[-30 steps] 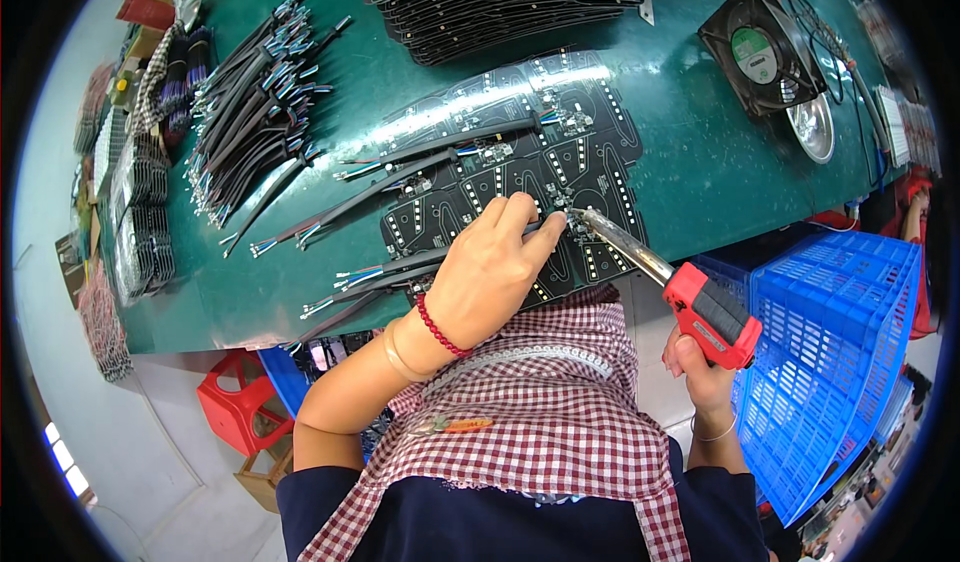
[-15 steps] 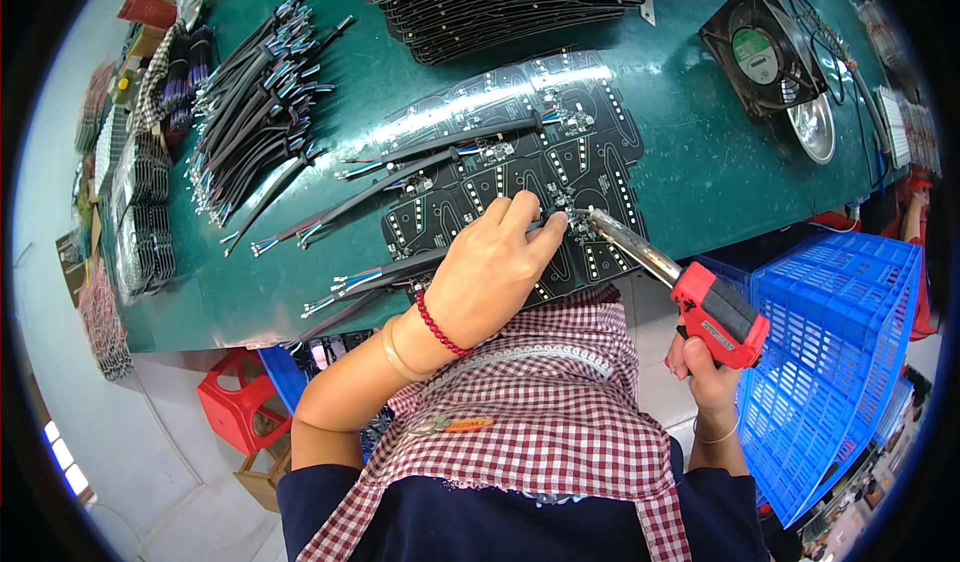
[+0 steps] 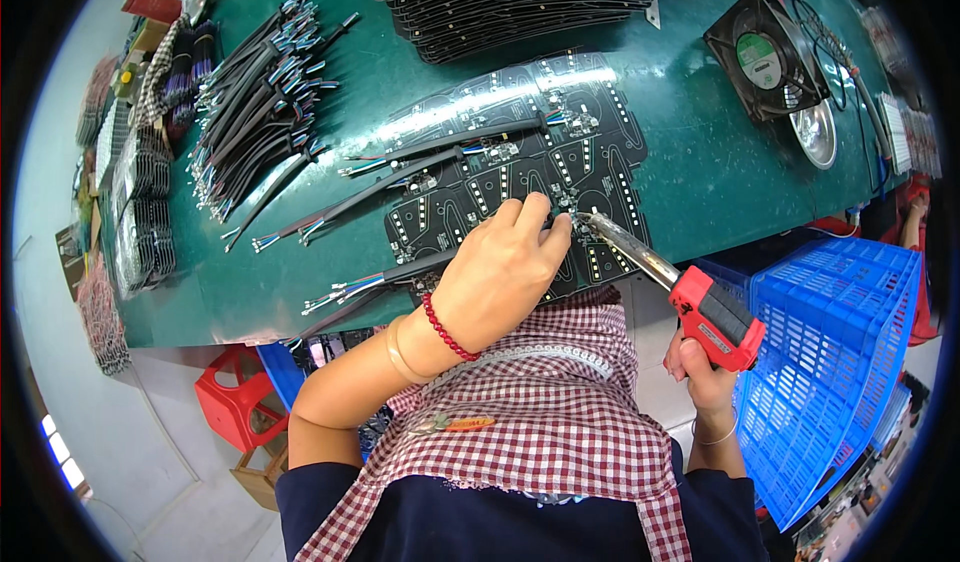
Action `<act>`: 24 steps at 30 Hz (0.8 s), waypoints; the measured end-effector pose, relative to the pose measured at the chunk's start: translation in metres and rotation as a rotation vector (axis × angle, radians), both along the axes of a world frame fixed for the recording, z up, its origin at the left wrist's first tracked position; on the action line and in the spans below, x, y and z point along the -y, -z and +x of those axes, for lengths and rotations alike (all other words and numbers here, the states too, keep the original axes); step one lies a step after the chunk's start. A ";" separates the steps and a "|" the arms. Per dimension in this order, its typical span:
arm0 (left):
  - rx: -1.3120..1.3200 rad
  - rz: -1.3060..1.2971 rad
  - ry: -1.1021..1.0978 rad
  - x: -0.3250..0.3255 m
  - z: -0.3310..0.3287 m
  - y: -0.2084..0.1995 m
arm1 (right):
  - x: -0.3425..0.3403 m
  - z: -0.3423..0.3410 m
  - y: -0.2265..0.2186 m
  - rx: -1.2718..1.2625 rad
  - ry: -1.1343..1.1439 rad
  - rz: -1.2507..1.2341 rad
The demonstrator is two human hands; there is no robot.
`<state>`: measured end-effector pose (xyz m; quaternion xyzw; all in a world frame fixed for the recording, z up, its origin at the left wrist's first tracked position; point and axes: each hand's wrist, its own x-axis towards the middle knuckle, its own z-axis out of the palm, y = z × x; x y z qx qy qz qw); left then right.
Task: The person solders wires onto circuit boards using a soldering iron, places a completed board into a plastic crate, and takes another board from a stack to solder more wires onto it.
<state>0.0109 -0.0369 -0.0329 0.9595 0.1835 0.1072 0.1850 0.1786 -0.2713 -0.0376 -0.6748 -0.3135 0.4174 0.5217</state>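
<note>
My left hand (image 3: 508,262) is closed over the black circuit boards (image 3: 430,212), its thumb and fingers pinching a black-sleeved wire cable (image 3: 415,265); the fingertips hide most of the cable's near end. Coloured wire ends fan out from its other end, left of my hand. In my right hand (image 3: 705,377) is a red and black soldering gun (image 3: 715,320). Its metal barrel slants up to the left, and the tip is close to the board just right of my left fingertips. Whether the tip touches a joint cannot be made out. Other cables (image 3: 400,180) lie across the boards' upper part.
A tall stack of black boards (image 3: 520,12) stands at the back. Left of it lies a heap of cables (image 3: 255,112). A fan (image 3: 765,57) and a metal dish (image 3: 814,134) sit at right. Blue crates (image 3: 820,362) stand beside the table, a red stool (image 3: 235,402) below left.
Hardly anything differs. My left hand and the soldering gun's tip have shifted very slightly, still close together over the same spot on the board.
</note>
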 end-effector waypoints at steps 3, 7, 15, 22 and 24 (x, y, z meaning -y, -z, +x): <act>-0.007 0.005 0.007 0.000 0.000 0.000 | 0.001 0.002 0.001 0.029 -0.013 0.011; -0.021 0.008 0.017 -0.001 0.000 -0.001 | 0.007 0.000 0.004 -0.076 0.103 0.092; -0.010 0.027 0.018 0.000 0.000 0.002 | 0.004 0.001 0.001 -0.069 0.047 0.051; 0.013 0.052 0.020 0.001 0.001 0.002 | 0.004 0.004 0.001 -0.070 0.026 0.022; 0.010 0.055 0.020 0.001 0.001 0.002 | -0.001 0.003 -0.003 -0.041 0.008 0.024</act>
